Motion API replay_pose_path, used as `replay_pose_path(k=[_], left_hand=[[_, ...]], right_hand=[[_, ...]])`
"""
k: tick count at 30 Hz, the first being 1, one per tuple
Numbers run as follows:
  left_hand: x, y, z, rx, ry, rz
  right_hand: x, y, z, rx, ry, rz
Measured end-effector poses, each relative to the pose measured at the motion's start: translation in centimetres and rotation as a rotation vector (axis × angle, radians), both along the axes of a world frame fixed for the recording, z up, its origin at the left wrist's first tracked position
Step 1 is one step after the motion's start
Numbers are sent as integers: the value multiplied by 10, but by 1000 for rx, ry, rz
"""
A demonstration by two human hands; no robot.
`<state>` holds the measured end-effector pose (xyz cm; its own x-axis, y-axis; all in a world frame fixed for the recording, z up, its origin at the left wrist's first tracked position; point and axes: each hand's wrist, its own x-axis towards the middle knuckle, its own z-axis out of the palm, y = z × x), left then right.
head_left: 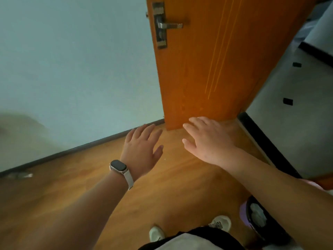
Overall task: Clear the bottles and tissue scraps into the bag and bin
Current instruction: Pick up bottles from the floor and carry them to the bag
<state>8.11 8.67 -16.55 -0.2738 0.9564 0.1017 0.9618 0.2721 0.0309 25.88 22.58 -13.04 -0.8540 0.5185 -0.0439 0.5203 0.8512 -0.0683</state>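
Observation:
My left hand [143, 150] and my right hand [205, 141] are both stretched out in front of me over the wooden floor, fingers apart and holding nothing. A watch with a white strap sits on the left wrist. A purple bin [259, 216] with a black liner stands at the lower right, partly hidden under my right forearm, and white tissue lies inside it. A small pale scrap [19, 175] lies on the floor by the skirting at the far left, too blurred to identify. No bottles or bag are visible.
An orange wooden door [207, 65] with a metal lever handle [169, 25] stands open ahead. A pale wall [72, 60] fills the left. Beyond a dark threshold on the right lies a grey tiled floor [292, 132]. My white shoes [156, 233] stand on the wood floor.

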Motion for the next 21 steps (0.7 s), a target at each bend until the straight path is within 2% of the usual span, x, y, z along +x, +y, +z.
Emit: replay_pose_path(k=[10,21], left_hand=[[-112,-188,18,58,-22,393],[-153,-334,11,88,-71,826]], right_hand=[[-161,-135,26,115,-18,371],[-291,-230,26,90,30,728]])
